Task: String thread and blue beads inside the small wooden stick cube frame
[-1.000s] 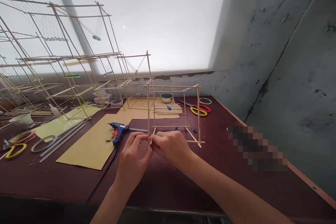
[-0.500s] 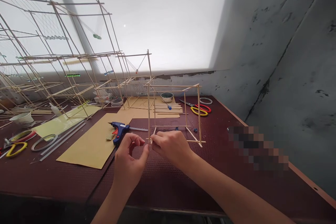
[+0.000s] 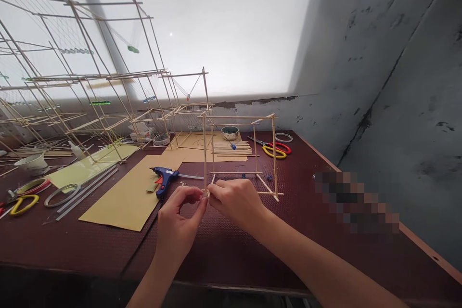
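Note:
A cube-shaped wooden stick frame (image 3: 275, 159) stands on the dark red table in front of me. My right hand (image 3: 236, 202) is closed at its near left bottom corner, fingertips pinching the sticks there. From the left, my left hand (image 3: 180, 214) pinches the same corner between thumb and forefinger; the joint itself is mostly covered by fingertips. A blue bead (image 3: 233, 147) shows within the frame's outline. Left of the frame lies a blue glue gun (image 3: 166, 178) with a clear glue stick (image 3: 191, 176) in its back end.
Yellow-and-red scissors (image 3: 275, 150), a tape roll (image 3: 283, 138), a bead tin (image 3: 230, 133) and loose sticks (image 3: 231, 151) lie behind the frame. A large stick structure (image 3: 77, 77) rises at the left. Tan card (image 3: 119, 202) lies left of my hands. A blurred dark object (image 3: 353, 199) is at right.
My left hand's thumb and forefinger have moved slightly right and closed onto the frame's corner. My right hand stays at that corner.

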### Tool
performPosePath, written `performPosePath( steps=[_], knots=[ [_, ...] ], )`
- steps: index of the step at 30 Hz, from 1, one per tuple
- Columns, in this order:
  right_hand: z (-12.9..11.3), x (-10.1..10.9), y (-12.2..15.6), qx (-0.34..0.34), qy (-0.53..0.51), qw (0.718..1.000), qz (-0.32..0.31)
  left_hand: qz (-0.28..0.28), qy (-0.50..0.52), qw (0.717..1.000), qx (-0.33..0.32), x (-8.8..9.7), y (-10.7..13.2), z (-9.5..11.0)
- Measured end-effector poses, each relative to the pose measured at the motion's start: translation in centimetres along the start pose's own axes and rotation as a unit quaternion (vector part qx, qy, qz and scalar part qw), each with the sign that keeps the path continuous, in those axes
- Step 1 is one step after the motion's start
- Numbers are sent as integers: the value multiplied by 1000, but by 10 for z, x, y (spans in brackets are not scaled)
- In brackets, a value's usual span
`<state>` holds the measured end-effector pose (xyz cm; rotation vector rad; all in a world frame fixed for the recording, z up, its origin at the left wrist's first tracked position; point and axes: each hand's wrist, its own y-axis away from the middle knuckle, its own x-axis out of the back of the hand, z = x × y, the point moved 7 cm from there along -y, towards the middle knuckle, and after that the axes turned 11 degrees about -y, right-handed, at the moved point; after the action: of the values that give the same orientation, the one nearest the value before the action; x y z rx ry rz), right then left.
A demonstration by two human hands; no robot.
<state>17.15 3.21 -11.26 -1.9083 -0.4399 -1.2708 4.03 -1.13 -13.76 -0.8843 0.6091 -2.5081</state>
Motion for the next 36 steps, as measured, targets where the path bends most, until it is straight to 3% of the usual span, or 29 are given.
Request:
performPosePath(
  steps=[4, 8, 11, 16, 26, 36],
  knots=[
    [1, 4, 0, 6, 5, 1000, 16, 58, -12, 993, -101, 5, -3, 12],
    [2, 11, 1, 24, 7, 1000, 14, 45, -47, 979, -193, 5, -7, 27],
    [2, 17, 2, 45, -2, 999, 12, 38, -58, 972, -225, 6, -9, 35],
    [4, 23, 2, 53, -12, 998, 19, 37, -46, 969, -238, 6, -12, 40],
    [5, 24, 3, 56, -23, 997, 41, 35, 11, 978, -206, 1, -12, 37],
    [4, 23, 4, 61, -32, 997, 23, -12, 22, 972, -235, -5, -12, 40]
  ],
)
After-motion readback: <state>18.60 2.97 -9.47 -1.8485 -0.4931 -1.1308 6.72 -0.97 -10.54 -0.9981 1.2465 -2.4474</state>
